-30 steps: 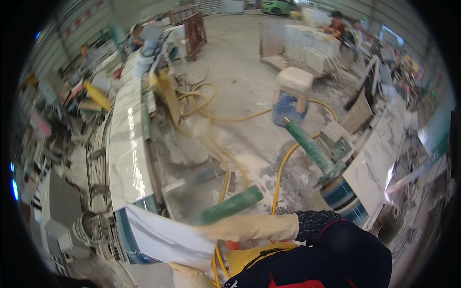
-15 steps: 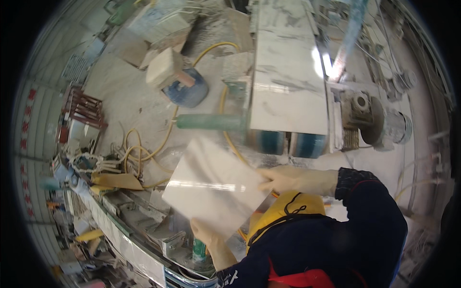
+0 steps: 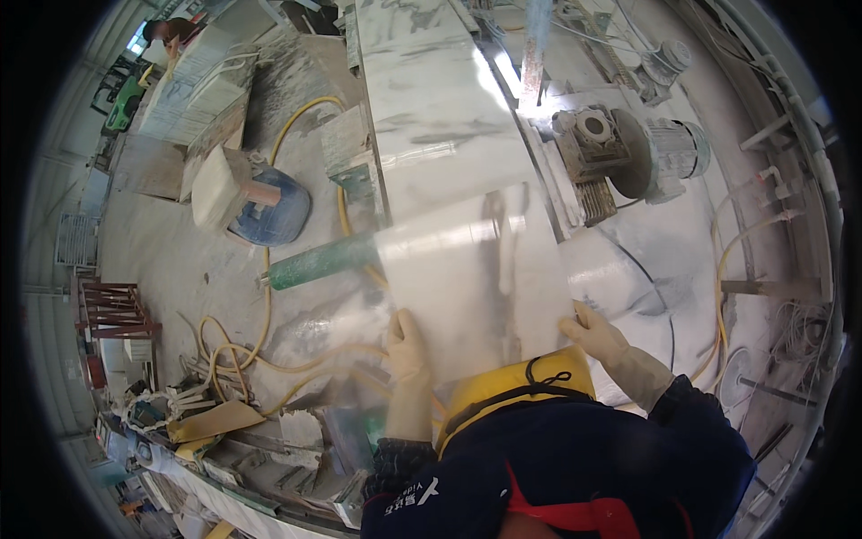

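Note:
A pale, polished marble tile [image 3: 449,296] with grey veining is held in front of me by its two side edges. My left hand [image 3: 409,350], in a cream rubber glove, is closed on its left edge near the front corner. On the opposite edge, my right hand [image 3: 603,338], gloved likewise, grips with thumb and fingers. The tile's far part overlaps the near end of a conveyor line where veined marble tiles [image 3: 440,117] lie; whether it rests there cannot be told. A green cylinder [image 3: 316,262] sticks out left of the tile.
Right of the line sits a motor with gearbox [image 3: 620,148]. A blue drum [image 3: 274,216] stands on the floor at left, beside looping yellow hoses [image 3: 242,355]. A cluttered metal frame [image 3: 269,463] is at lower left. Far off at upper left is another person [image 3: 171,36].
The tile has moved from the lower left toward the line's near end and turned to line up with it. Both hands still hold it. My view has shifted rightward.

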`<state>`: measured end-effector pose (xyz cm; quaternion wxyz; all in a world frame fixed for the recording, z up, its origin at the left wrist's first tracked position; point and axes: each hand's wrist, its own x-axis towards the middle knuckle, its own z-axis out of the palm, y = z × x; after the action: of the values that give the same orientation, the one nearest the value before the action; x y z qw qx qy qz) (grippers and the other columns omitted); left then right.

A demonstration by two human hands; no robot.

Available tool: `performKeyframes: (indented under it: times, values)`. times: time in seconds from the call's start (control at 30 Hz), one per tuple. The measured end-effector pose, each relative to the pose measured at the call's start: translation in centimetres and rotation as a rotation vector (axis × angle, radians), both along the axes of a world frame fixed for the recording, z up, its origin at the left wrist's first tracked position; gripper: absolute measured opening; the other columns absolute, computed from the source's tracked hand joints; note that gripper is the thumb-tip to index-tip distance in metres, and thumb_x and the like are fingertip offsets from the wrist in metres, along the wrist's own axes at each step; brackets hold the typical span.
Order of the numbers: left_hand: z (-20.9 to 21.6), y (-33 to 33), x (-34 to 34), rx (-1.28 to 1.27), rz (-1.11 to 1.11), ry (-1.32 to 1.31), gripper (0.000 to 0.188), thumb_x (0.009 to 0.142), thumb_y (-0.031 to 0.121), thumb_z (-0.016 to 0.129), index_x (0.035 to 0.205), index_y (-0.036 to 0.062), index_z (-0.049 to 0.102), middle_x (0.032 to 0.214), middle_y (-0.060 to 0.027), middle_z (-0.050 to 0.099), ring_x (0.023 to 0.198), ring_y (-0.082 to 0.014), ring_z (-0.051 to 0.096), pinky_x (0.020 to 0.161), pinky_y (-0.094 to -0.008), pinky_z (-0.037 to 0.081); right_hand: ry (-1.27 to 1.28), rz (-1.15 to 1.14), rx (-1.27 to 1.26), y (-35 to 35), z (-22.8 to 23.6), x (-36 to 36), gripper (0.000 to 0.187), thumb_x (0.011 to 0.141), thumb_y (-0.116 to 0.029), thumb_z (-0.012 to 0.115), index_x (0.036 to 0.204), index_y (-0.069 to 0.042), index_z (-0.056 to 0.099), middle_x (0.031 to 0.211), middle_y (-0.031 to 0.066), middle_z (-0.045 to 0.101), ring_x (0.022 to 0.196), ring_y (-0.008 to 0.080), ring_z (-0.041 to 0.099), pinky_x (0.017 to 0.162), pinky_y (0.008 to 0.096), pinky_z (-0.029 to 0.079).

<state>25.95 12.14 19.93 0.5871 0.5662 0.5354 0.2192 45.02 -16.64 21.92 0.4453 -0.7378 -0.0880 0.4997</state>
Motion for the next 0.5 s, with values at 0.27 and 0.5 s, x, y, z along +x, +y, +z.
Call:
performKeyframes:
  times: [0.27,0.5]
  values:
    - [-0.7,-1.4,-1.6,-0.129,-0.128,0.016,0.040,0.108,0.032,0.048,0.117,-0.0026,0.066,0.099,-0.0060,0.067,0.090,-0.0140,0.058,0.082,-0.0315,0.048,-0.158,0.003,-0.235,-2.4,0.2,-3.6,0.053,0.101,-0.041,0.059,0.141,-0.006,0.059,0.117,0.0101,0.071,0.108,0.0182,0.064,0.096,0.0338,0.049]
    - [-2.8,-1.3,-1.4,-0.136,-0.144,0.029,0.043,0.107,0.034,0.047,0.120,-0.0024,0.066,0.103,-0.0113,0.069,0.094,-0.0203,0.061,0.086,-0.0357,0.049,-0.173,-0.027,-0.171,-2.9,-2.8,-3.0,0.048,0.104,-0.032,0.061,0.140,0.000,0.059,0.116,0.0087,0.072,0.104,0.0145,0.064,0.094,0.0316,0.050]
